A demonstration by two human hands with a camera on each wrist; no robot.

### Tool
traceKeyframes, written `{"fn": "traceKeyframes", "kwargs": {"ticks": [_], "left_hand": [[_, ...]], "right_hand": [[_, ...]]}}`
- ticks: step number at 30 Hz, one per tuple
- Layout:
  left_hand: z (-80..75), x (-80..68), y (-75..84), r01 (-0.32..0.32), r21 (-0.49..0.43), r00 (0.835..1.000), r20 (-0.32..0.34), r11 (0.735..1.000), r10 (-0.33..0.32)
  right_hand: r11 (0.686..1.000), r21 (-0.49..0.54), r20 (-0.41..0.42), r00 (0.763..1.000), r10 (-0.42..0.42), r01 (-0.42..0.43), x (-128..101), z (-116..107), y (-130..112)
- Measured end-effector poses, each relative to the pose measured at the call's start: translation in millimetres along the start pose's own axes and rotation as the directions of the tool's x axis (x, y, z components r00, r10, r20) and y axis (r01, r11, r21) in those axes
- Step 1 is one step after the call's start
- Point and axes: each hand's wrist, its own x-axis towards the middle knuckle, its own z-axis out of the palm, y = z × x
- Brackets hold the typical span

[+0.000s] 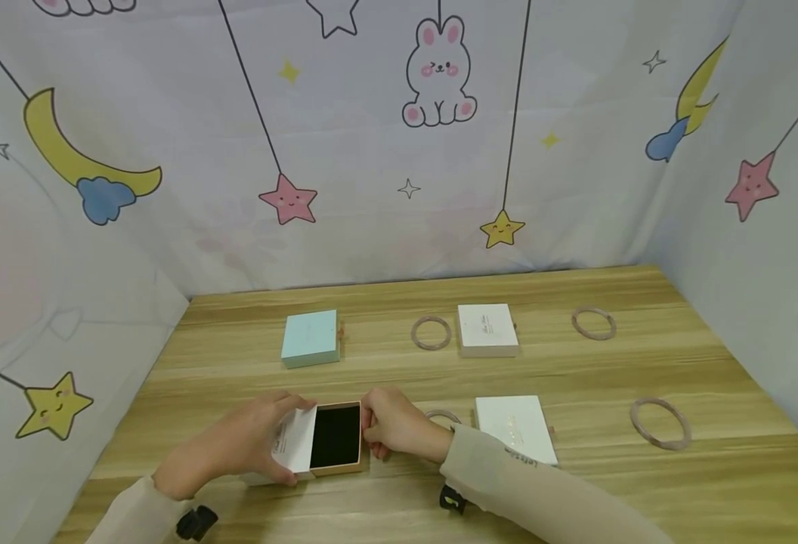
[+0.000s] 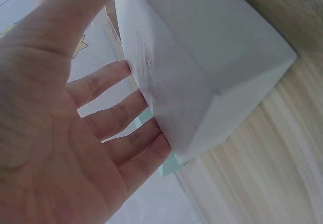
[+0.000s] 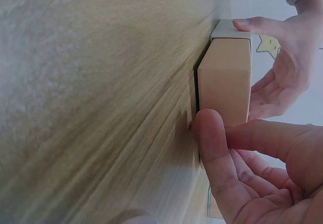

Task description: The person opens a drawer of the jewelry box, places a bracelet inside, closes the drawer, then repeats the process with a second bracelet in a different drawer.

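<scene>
A white slide-out jewelry box (image 1: 295, 446) lies on the table with its tan drawer (image 1: 336, 470) pulled partly out to the right. Black lining (image 1: 335, 436) shows inside the drawer. My left hand (image 1: 245, 442) grips the white sleeve, thumb on the near side and fingers along the far side; the left wrist view shows the sleeve (image 2: 176, 57) close up. At the drawer's outer end, my right hand (image 1: 395, 427) pinches with thumb and forefinger. In the right wrist view those fingertips meet beside the drawer front (image 3: 224, 82); the pull tab itself is mostly hidden.
Behind stand a mint box (image 1: 310, 338) and a white box (image 1: 487, 330); another white box (image 1: 514, 427) lies beyond my right forearm. Pale bangles lie about: one at the back (image 1: 431, 333), one far right (image 1: 593, 323), one near right (image 1: 660, 424), one partly hidden (image 1: 443, 415).
</scene>
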Motion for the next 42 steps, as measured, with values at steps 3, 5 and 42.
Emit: {"fn": "traceKeyframes", "kwargs": {"ticks": [3,5,42], "left_hand": [[0.4,-0.8,-0.5,-0.001,-0.013,1.0,0.0,1.0,0.001],[0.6,-1.2,-0.6,0.001,-0.019,1.0,0.0,1.0,-0.001],[0.7,-2.4,-0.6,0.003,-0.008,1.0,-0.011,1.0,-0.003]], "right_hand": [[1.0,0.007,-0.003,1.0,0.004,-0.004,-0.2,0.6,-0.1],[1.0,0.01,-0.005,1.0,0.006,-0.006,-0.1,0.8,0.1],[0.932,-0.354,-0.006,0.996,-0.084,0.076,-14.4,-25.4,-10.7]]}}
